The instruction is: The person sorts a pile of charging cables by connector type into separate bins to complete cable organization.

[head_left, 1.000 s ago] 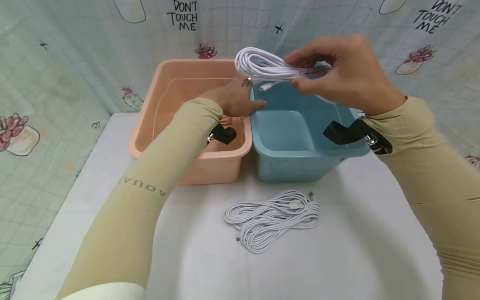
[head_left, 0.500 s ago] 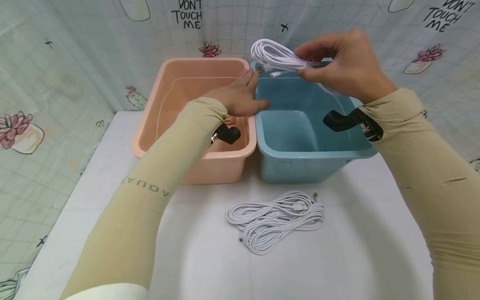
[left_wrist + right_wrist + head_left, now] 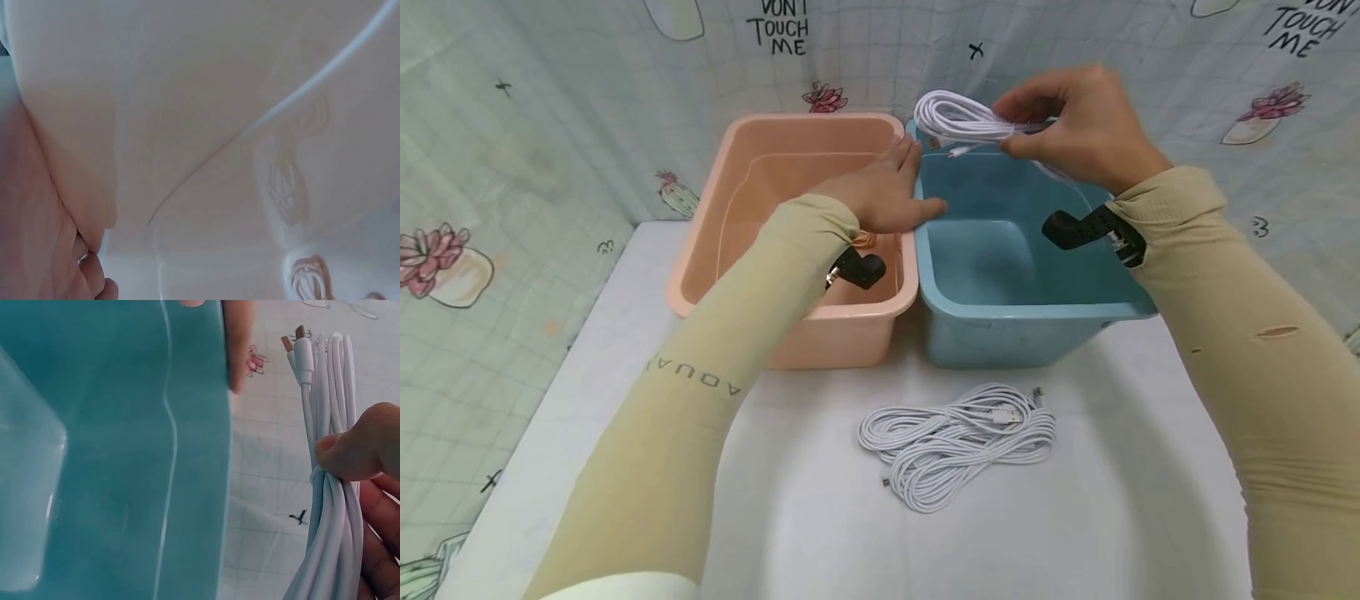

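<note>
My right hand [image 3: 1078, 125] pinches a coiled bundle of white cable [image 3: 958, 118] between thumb and fingers, above the far rim of the blue bin [image 3: 1037, 312]. In the right wrist view two metal plugs stick out at one end of the white cable [image 3: 337, 394]. My left hand [image 3: 883, 187] lies flat with fingers stretched out over the adjoining rims of the blue bin and the pink bin [image 3: 850, 312]. Inside the pink bin, an orange-pink coiled cable [image 3: 309, 278] shows at the bottom, mostly hidden by my left arm in the head view.
More white coiled cables [image 3: 958, 442] lie overlapping on the white table [image 3: 820, 500], in front of the bins. Both bins stand side by side against a patterned cloth [image 3: 880, 58] hung at the back and left.
My right hand has carried the white cable a little to the right, so it no longer covers my left fingers. The left hand stays at the rims. The head view has shifted slightly.
</note>
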Demonstrator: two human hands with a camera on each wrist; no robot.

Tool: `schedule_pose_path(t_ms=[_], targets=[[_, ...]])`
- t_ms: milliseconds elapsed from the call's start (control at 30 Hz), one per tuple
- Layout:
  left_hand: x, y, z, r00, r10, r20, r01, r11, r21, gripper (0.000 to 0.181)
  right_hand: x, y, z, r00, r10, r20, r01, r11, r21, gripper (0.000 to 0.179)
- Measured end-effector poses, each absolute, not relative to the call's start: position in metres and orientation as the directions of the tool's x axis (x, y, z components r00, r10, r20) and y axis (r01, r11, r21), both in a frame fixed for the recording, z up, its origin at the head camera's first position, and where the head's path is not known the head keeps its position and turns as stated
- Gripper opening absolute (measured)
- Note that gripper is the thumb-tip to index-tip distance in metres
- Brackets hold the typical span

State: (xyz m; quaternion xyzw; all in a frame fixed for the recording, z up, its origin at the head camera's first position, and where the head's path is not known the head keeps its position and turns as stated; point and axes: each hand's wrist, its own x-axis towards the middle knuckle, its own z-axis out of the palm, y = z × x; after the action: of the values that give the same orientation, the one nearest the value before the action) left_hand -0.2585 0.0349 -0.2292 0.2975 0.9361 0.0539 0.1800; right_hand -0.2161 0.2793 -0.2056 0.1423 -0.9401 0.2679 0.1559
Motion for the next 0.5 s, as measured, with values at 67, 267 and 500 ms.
schedule_pose_path(t_ms=[67,267,500], targets=[[-0.258,0.036,-0.229,-0.756,0.579,-0.306,0.541,0.815,0.206,0.099,-0.218,0.281,-0.209,-0.914,-0.189,0.36,-0.351,0.812,-0.467,0.036],[-0.259,0.038,-0.229,-0.751,0.583,-0.311,0.548,0.812,0.199,0.099,-0.223,0.288,-0.218,-0.932,-0.175,0.318,-0.32,0.81,-0.491,0.039],[-0.261,0.037,-0.23,-0.751,0.574,-0.325,0.54,0.818,0.198,0.1,-0.23,0.297,-0.226,-0.948,-0.14,0.286,-0.276,0.81,-0.517,0.039]])
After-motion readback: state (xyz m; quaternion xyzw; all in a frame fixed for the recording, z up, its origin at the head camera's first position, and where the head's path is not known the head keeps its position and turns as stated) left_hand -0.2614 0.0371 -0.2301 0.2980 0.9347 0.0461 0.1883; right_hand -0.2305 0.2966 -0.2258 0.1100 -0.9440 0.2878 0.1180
